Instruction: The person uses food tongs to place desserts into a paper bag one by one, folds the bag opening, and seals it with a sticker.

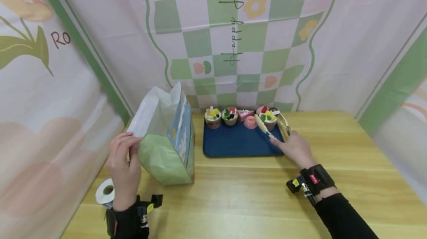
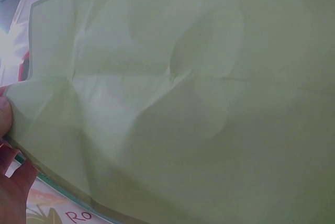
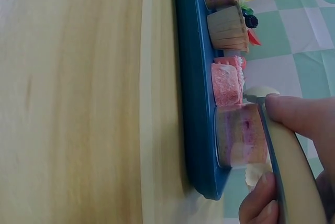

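Note:
My left hand (image 1: 123, 161) pinches the near-left rim of a green and blue paper bag (image 1: 163, 157), which stands upright with its mouth open. In the left wrist view, the bag's green side (image 2: 209, 130) fills most of the picture, with the fingers at its edge. My right hand (image 1: 297, 149) holds cream-coloured tongs (image 1: 261, 124). Their arms stand on either side of a fruit-topped cake cup (image 1: 268, 122) at the right end of a dark blue tray (image 1: 237, 148). In the right wrist view, one tong arm (image 3: 293, 177) overlaps the layered cup (image 3: 238, 135).
Two more cake cups, one yellow-topped (image 1: 213, 121) and one with berries (image 1: 230, 117), stand along the tray's back. Between them and the tongs lie a pink cake slice (image 1: 245, 113) and a round pink sweet (image 1: 250, 122). A white roll (image 1: 105, 191) stands by my left wrist. Printed cloth (image 1: 227, 39) hangs behind.

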`<action>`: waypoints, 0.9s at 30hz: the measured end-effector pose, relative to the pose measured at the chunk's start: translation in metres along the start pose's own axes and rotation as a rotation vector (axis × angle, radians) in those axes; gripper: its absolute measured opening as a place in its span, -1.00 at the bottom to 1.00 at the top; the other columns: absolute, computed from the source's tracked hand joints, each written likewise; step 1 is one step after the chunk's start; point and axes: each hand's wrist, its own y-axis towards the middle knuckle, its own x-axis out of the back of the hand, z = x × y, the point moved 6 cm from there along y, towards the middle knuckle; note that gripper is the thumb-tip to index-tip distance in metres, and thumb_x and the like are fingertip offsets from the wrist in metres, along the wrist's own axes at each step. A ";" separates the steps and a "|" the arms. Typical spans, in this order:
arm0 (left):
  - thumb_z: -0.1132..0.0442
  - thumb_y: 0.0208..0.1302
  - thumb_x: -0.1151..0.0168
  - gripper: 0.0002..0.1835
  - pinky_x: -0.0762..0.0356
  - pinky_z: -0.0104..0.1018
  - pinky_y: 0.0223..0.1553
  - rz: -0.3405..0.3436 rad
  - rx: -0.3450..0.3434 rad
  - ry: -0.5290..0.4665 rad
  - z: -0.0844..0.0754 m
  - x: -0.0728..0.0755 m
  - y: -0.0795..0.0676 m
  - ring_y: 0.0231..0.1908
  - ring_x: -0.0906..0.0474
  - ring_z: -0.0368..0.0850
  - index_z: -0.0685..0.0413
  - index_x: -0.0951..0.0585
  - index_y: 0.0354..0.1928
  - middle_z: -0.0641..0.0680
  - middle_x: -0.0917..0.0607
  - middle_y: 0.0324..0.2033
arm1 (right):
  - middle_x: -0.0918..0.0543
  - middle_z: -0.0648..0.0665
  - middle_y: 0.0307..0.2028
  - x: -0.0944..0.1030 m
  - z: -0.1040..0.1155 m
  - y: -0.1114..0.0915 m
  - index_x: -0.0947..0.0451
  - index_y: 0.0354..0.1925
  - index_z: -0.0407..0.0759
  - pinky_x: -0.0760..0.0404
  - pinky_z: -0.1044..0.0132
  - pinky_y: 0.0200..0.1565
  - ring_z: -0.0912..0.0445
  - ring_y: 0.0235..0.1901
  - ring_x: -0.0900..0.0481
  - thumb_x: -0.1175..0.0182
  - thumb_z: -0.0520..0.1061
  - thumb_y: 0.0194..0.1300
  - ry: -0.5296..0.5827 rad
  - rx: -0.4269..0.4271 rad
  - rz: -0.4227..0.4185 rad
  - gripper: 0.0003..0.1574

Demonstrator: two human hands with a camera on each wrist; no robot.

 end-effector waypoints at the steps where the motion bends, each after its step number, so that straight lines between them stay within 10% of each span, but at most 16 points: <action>1: 0.61 0.18 -0.21 -0.88 -0.43 -0.53 0.20 0.001 0.002 0.000 0.000 0.000 0.000 -0.08 -0.58 0.22 0.35 -0.68 -0.34 0.31 -0.67 -0.33 | -0.50 -0.28 -0.33 0.000 0.000 0.000 -0.33 0.08 -0.44 -0.35 0.26 -0.59 -0.04 -0.46 -0.50 -0.14 0.57 0.12 0.001 -0.001 0.001 0.14; 27: 0.60 0.18 -0.21 -0.89 -0.45 -0.50 0.18 0.001 0.002 -0.012 0.000 -0.001 0.001 -0.08 -0.58 0.22 0.36 -0.67 -0.34 0.30 -0.67 -0.34 | -0.57 -0.40 -0.24 0.001 0.007 -0.006 -0.32 0.08 -0.50 -0.40 0.25 -0.52 -0.14 -0.33 -0.56 -0.03 0.57 0.20 0.022 -0.013 0.003 0.16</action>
